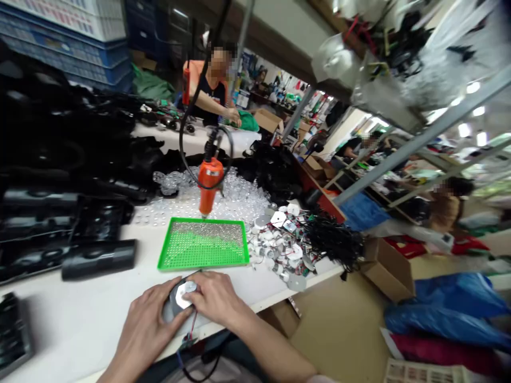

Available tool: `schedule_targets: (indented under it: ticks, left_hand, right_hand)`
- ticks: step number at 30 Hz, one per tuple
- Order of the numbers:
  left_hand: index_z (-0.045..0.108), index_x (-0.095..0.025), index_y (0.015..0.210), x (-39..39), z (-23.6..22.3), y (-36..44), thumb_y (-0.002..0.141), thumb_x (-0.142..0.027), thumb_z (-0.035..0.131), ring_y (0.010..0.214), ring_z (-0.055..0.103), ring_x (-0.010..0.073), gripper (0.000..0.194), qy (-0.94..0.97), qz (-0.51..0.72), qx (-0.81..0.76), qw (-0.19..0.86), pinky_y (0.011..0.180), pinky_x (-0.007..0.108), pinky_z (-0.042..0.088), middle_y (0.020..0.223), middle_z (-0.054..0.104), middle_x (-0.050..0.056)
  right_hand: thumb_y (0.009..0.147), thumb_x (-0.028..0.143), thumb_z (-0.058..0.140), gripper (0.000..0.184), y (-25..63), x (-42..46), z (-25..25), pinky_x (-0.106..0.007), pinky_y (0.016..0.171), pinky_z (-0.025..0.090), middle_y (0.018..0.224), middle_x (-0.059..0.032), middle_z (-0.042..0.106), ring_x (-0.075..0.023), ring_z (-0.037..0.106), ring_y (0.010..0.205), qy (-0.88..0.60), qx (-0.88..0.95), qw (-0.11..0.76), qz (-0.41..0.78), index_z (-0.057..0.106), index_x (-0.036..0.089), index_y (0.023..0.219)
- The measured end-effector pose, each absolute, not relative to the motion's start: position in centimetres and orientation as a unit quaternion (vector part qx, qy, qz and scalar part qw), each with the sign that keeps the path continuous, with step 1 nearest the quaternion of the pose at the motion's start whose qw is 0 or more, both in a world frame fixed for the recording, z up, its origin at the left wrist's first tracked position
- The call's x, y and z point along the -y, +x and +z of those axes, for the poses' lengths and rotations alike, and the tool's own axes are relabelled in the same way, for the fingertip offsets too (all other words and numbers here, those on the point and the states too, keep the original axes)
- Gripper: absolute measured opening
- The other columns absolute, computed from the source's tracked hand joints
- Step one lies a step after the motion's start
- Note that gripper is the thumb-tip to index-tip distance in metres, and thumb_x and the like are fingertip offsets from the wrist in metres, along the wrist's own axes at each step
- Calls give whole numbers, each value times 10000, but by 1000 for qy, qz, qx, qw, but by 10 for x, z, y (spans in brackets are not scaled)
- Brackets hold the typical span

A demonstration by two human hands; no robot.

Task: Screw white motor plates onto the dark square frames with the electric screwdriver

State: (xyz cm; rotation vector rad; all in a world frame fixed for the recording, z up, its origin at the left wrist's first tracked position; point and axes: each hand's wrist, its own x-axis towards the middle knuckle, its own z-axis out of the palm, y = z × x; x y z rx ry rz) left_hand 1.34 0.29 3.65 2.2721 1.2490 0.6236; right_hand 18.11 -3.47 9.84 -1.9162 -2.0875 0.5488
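My left hand (148, 315) curls around a dark grey plastic housing (171, 307) near the table's front edge, thumb along its near side. On top of the housing sits a white eight-sided part (181, 301) with a round grey-white piece on it. My right hand (215, 297) grips this white part from the right, thumb and fingers closed on it. Red and dark wires (194, 322) run down from it to a small circuit board (189, 339) at the table edge. A black cable (202, 379) loops below, over my lap.
A green tray (163, 260) of small metal screws lies ahead, under a hanging orange electric screwdriver (211, 178). White wired parts (275, 242) are heaped right, clear plastic pieces (239, 194) behind. Black tubular housings (99, 259) lie left. Across the table, a person (211, 96) works.
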Motion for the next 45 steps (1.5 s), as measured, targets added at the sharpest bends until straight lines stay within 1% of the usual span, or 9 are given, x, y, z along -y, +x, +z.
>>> schedule_targets:
  ticks: [6, 13, 17, 21, 23, 29, 34, 39, 45]
  left_hand:
    - [581, -223, 1200, -10, 36, 15, 762, -555, 555, 1052, 640, 321, 550, 845, 212, -439, 218, 880, 454, 499, 1147, 697, 80]
    - [545, -198, 1274, -15, 32, 9, 761, -586, 592, 1095, 621, 343, 646, 840, 229, -439, 219, 923, 486, 492, 1203, 667, 116]
    - [512, -206, 1330, 18, 50, 16, 834, -541, 550, 1248, 508, 331, 600, 807, 311, -422, 273, 1041, 523, 392, 1342, 568, 134]
    - [360, -229, 1453, 58, 74, 37, 946, -516, 372, 1292, 474, 263, 583, 723, 288, -307, 547, 1086, 447, 359, 1415, 504, 119]
    - [303, -203, 1479, 72, 81, 46, 882, -542, 504, 1221, 527, 260, 716, 672, 258, -280, 635, 1052, 410, 394, 1353, 550, 128]
    - [705, -193, 1015, 98, 94, 32, 812, -417, 645, 766, 585, 148, 309, 648, 156, -251, 702, 768, 261, 461, 841, 663, 11]
    - [726, -164, 891, 113, 97, -20, 768, -663, 602, 593, 494, 103, 528, 490, 233, -255, 801, 635, 220, 421, 620, 574, -10]
    - [721, -145, 775, 160, 98, -117, 747, -687, 613, 516, 453, 88, 553, 498, 281, -394, 720, 520, 193, 362, 552, 542, -12]
    - [719, -139, 852, 244, 119, -262, 746, -685, 605, 403, 341, 67, 568, 340, 406, -686, 499, 411, 165, 281, 442, 417, -67]
  right_hand:
    - [876, 369, 534, 262, 184, 36, 102, -407, 766, 532, 992, -110, 701, -283, 646, 944, -671, 707, 134, 179, 625, 176, 1028]
    - [773, 508, 631, 369, 222, 34, 112, -227, 484, 455, 697, 14, 636, -106, 534, 513, -556, 372, 631, 393, 614, 201, 978]
    - [671, 494, 762, 433, 213, 55, 105, -198, 420, 415, 695, 26, 638, -86, 516, 472, -418, 192, 730, 505, 620, 212, 967]
    - [636, 400, 816, 381, 202, 74, 103, -219, 487, 473, 783, 5, 687, -116, 589, 582, -391, 151, 734, 534, 661, 229, 939]
    - [653, 422, 802, 355, 204, 78, 106, -220, 494, 478, 773, 8, 687, -120, 592, 596, -397, 152, 733, 531, 670, 241, 928]
    - [716, 446, 743, 334, 207, 86, 141, -235, 464, 472, 755, -9, 652, -128, 575, 572, -434, 298, 705, 475, 667, 227, 956]
    - [776, 423, 678, 245, 175, 88, 183, -225, 395, 453, 684, 15, 581, -131, 561, 524, -393, 340, 719, 462, 650, 243, 940]
    - [777, 352, 692, 248, 104, 72, 200, -238, 417, 506, 755, 1, 637, -132, 605, 520, -359, 378, 656, 546, 627, 234, 985]
    - [773, 550, 663, 481, -6, 68, 115, -264, 541, 559, 834, -24, 647, -155, 661, 668, -325, 407, 329, 788, 518, 211, 1082]
